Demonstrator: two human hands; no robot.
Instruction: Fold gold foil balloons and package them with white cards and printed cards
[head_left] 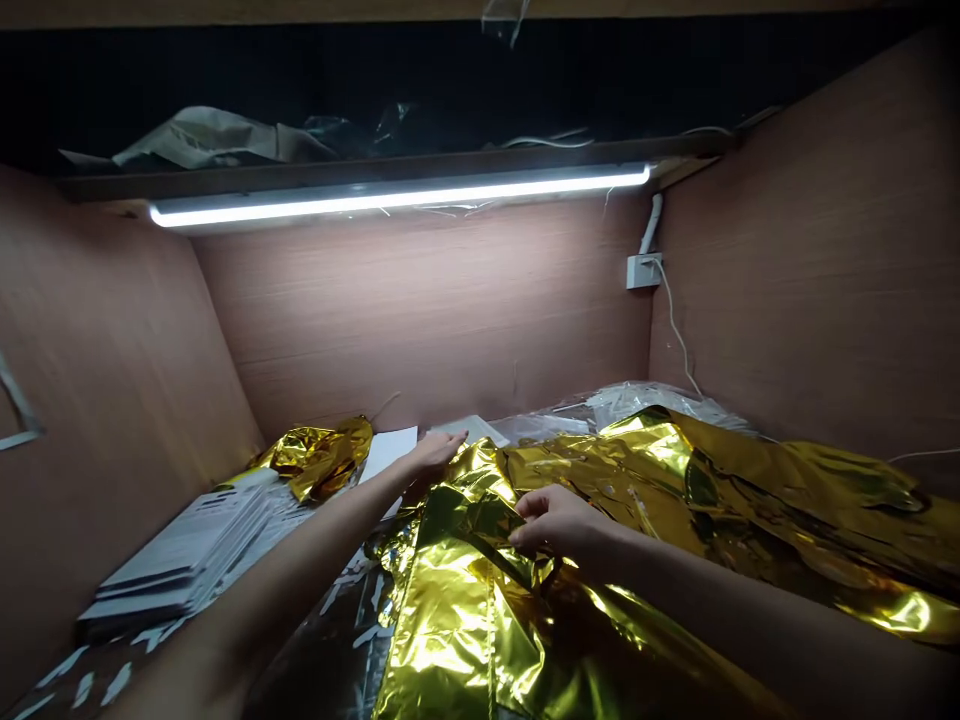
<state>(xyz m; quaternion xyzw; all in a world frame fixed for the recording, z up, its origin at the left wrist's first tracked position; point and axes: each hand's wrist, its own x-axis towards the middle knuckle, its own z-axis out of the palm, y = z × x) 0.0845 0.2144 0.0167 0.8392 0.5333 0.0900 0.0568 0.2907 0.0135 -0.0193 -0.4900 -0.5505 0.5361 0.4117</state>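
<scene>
We press our left hand (436, 452) flat to steady the gold foil (675, 480) while our right hand (559, 525) pinches its fold.

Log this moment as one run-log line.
left hand: open, by flat white paper sheet | right hand: pinching crinkled gold foil sheet | beside: stack of white leaflets

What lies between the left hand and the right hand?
A raised fold of the gold foil sheet, between left hand and right hand; the head view shows it.
</scene>
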